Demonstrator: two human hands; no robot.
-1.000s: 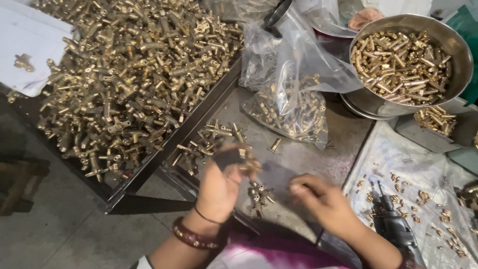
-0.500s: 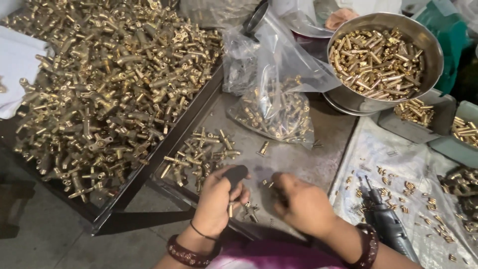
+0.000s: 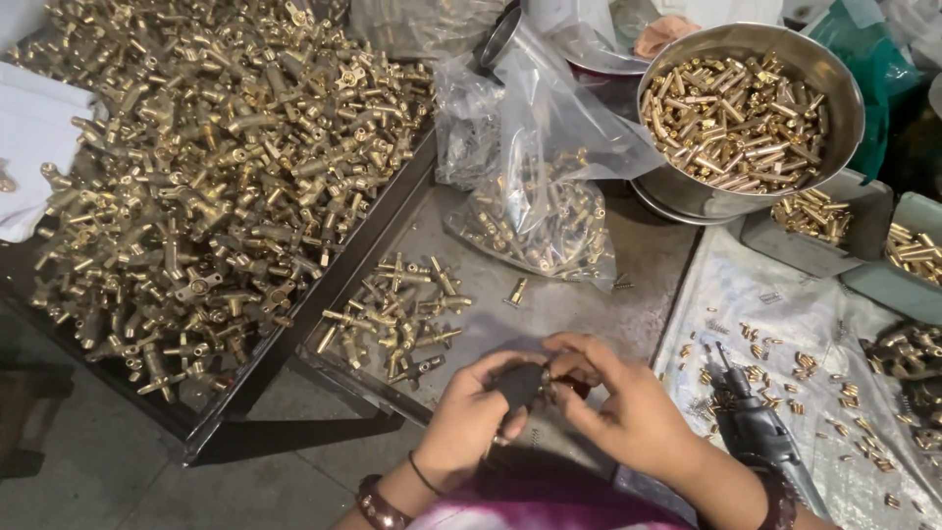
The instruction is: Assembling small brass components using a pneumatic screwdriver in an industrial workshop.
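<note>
Two hands meeting at six o'clock over the grey tray: left hand clenched around a small dark part, right hand pinching its far end. Small cluster of brass fittings at ten o'clock of the hands; steel bowl of brass pins at two o'clock; power driver just at three.

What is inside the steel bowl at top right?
The bowl holds a heap of short brass pins. Its bottom is covered by them, so anything beneath cannot be seen.
</note>
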